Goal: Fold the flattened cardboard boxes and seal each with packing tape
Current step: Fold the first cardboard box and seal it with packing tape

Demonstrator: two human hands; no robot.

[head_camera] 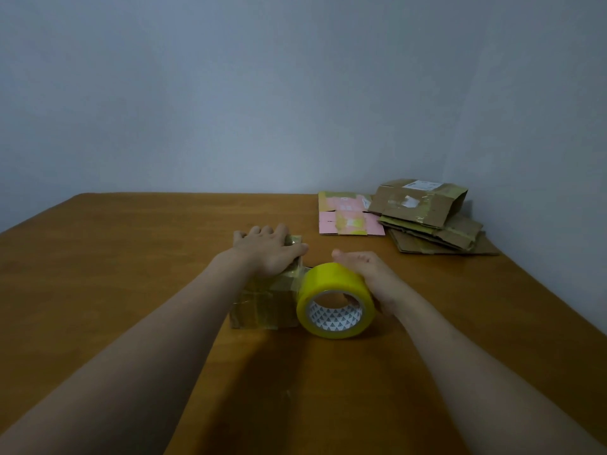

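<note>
Cardboard box (pixel 262 307), folded and striped with tape, sits in the middle of the table (pixel 131 257) under your left hand (pixel 267 251), whose palm and straight fingers press flat on its top. Your right hand (pixel 368 274) grips the yellow tape roll (pixel 335 300), which stands on edge against the box's right side. Flattened boxes (pixel 427 218) lie stacked at the far right corner, beside a pink one (pixel 348 218).

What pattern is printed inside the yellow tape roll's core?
Small dark triangles on white, lining the yellow packing tape roll; head view.
</note>
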